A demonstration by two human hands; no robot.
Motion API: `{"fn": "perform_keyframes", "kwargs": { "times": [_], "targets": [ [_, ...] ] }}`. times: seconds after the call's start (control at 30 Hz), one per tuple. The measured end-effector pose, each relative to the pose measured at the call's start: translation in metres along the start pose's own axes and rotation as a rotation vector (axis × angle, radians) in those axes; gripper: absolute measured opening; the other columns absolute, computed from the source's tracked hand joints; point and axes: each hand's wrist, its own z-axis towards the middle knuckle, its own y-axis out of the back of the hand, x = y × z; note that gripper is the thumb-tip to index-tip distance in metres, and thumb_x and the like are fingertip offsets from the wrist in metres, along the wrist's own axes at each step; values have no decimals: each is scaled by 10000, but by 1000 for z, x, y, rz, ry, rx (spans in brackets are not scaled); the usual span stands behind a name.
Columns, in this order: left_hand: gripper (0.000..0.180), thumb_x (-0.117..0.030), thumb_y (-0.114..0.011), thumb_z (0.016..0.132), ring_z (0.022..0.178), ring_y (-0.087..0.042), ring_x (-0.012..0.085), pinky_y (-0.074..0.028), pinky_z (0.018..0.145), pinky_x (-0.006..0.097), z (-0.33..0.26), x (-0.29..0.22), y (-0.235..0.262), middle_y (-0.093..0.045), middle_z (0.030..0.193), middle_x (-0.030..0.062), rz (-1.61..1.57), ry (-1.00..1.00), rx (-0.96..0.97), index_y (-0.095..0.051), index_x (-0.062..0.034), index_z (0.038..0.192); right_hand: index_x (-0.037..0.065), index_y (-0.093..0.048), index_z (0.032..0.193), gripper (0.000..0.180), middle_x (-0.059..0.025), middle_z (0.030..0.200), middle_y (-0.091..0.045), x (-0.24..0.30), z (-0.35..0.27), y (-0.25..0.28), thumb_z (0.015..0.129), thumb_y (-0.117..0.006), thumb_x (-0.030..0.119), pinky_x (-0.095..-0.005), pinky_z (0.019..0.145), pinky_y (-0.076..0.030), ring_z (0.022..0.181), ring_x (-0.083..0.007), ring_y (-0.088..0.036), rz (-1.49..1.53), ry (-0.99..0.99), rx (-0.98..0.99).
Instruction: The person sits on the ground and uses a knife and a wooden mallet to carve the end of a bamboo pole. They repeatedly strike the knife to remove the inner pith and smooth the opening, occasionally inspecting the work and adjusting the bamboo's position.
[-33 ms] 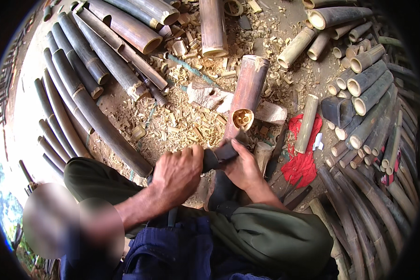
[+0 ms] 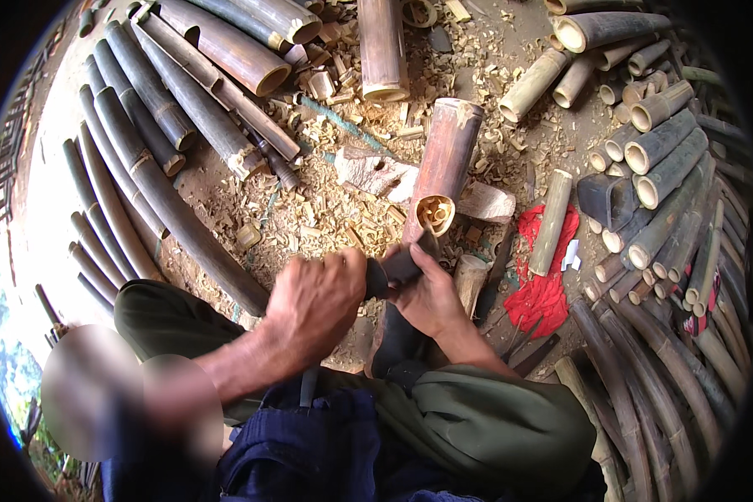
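Observation:
A brown bamboo section [image 2: 445,159] lies on the ground ahead of me, its hollow cut end [image 2: 433,214] facing me. My left hand [image 2: 314,305] is closed around the dark handle of a cutting tool [image 2: 393,269]. My right hand [image 2: 431,297] grips the same tool from the other side, fingers wrapped over it just below the bamboo's open end. The tool's far tip reaches up to the rim of that end. My knees in green trousers frame both hands.
Long dark bamboo poles [image 2: 142,167] lie in a fan at the left. Several cut bamboo tubes [image 2: 661,151] are stacked at the right. A red cloth [image 2: 544,289] and a short pale bamboo piece [image 2: 552,222] lie beside it. Wood chips [image 2: 326,209] cover the ground.

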Motion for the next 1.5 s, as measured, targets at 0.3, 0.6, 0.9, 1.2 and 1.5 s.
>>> {"fn": "perform_keyframes", "kwargs": {
  "times": [0.3, 0.6, 0.9, 1.2, 1.5],
  "targets": [
    [246, -72, -623, 781, 808, -715, 407, -542, 738, 533, 49, 17, 55, -684, 772, 217, -148, -60, 353, -547, 33, 990, -26, -631, 1239, 378, -137, 1091, -742, 19, -5, -16, 1090, -491, 292, -430, 838, -634, 983, -247, -733, -1, 14, -11],
    [738, -282, -779, 817, 858, -705, 494, -566, 782, 540, 15, -99, -86, -677, 865, 332, -834, 283, 81, -411, 155, 1284, 26, -721, 804, 412, -92, 763, -705, 79, -16, 10, 984, -541, 350, -318, 498, -520, 688, -191, -681, -821, -22, -279],
    [657, -323, -867, 776, 894, -724, 409, -557, 823, 490, -9, -71, -110, -728, 928, 231, -1147, 365, -49, -579, 3, 1269, 27, -669, 1039, 275, -68, 907, -681, 42, -24, -5, 1008, -623, 296, -344, 547, -525, 750, -181, -656, -1072, 58, -408],
    [424, -256, -843, 612, 799, -740, 356, -581, 782, 448, 29, -6, 33, -736, 808, 195, -414, 485, -127, -775, -22, 959, 11, -649, 1107, 263, -108, 957, -699, 43, 18, -42, 1023, -576, 249, -391, 666, -624, 793, -222, -709, -290, 218, -109],
    [57, -68, -704, 788, 768, -743, 255, -557, 695, 465, 69, -89, 81, -726, 790, 144, 418, -72, -119, -685, -29, 825, 30, -653, 1179, 285, -110, 1045, -731, 35, 20, -14, 1055, -557, 268, -417, 852, -607, 931, -207, -704, 403, 209, 38]
  ]
}}
